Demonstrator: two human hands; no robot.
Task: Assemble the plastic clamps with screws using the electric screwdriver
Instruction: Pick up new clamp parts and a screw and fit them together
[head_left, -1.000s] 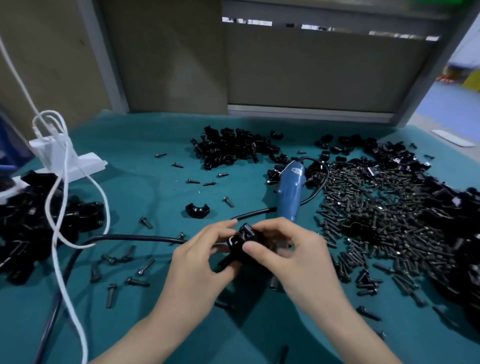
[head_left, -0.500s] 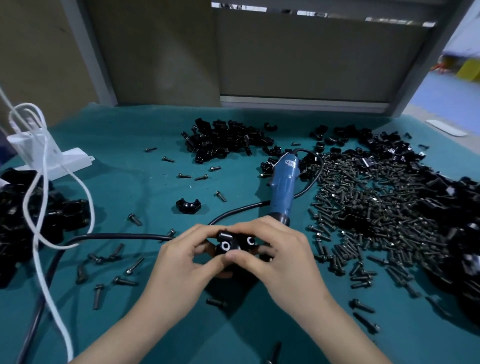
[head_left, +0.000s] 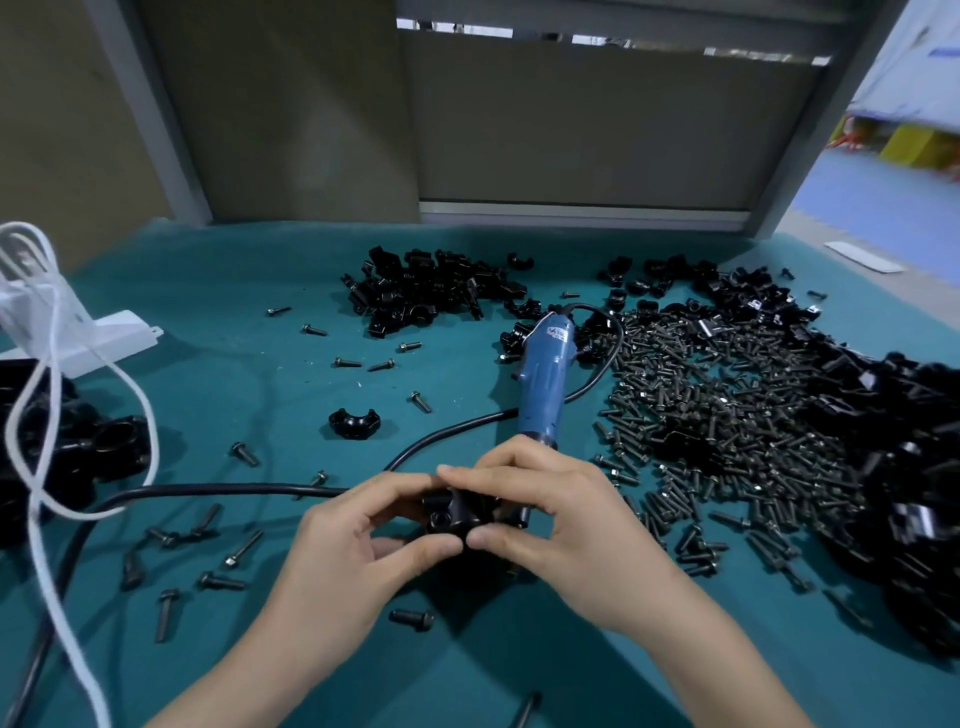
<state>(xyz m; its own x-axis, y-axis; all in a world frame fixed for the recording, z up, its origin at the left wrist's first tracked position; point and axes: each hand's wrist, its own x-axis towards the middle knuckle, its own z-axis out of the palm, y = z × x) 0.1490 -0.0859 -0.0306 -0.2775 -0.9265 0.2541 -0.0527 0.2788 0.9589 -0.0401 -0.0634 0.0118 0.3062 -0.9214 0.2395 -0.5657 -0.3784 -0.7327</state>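
Left hand (head_left: 358, 551) and right hand (head_left: 566, 525) both pinch one black clamp (head_left: 451, 515) (screw hole visible) above the table (head_left: 249, 291).

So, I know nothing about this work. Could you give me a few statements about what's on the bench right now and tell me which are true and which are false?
1. The left hand and the right hand both hold one black clamp. True.
2. The right hand grips the blue electric screwdriver. False: it lies on the table, just beyond the hands.
3. A big heap of screws lies to the right of the screwdriver. True.
4. The table cover is red. False: it is teal.
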